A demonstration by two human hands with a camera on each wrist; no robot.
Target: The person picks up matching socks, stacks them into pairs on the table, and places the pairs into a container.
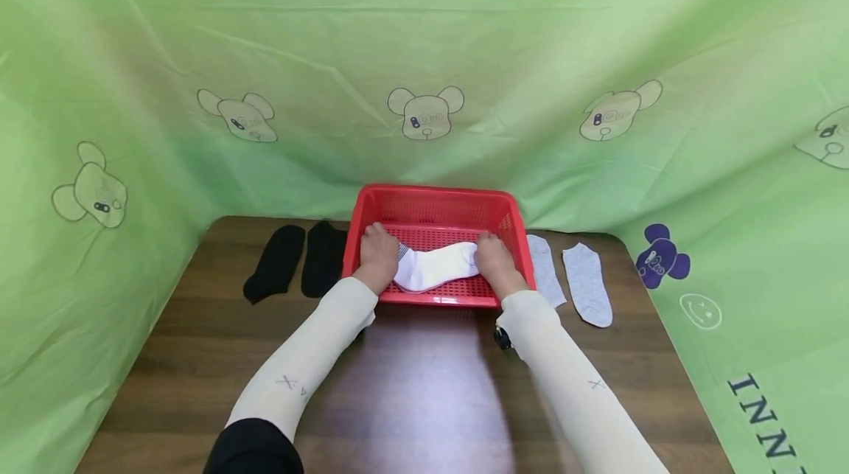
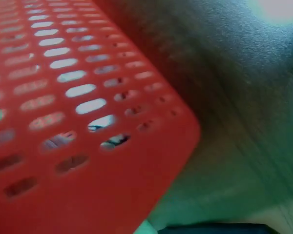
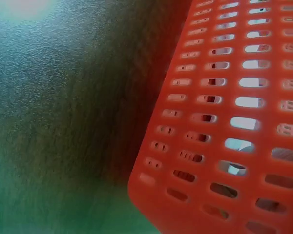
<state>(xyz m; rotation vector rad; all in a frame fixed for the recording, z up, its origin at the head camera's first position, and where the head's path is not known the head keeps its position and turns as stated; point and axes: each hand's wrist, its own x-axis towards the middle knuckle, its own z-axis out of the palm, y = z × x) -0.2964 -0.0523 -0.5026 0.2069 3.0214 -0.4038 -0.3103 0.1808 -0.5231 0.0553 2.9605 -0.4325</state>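
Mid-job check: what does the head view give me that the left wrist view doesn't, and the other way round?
Only head: the left hand and right hand in plain view, holding the two ends of a white sock; two black socks and two grey socks at the sides.
Only left wrist: the outer slotted face of the red basket up close, with white showing through some slots, perhaps the sock.
Both: the basket and the table.
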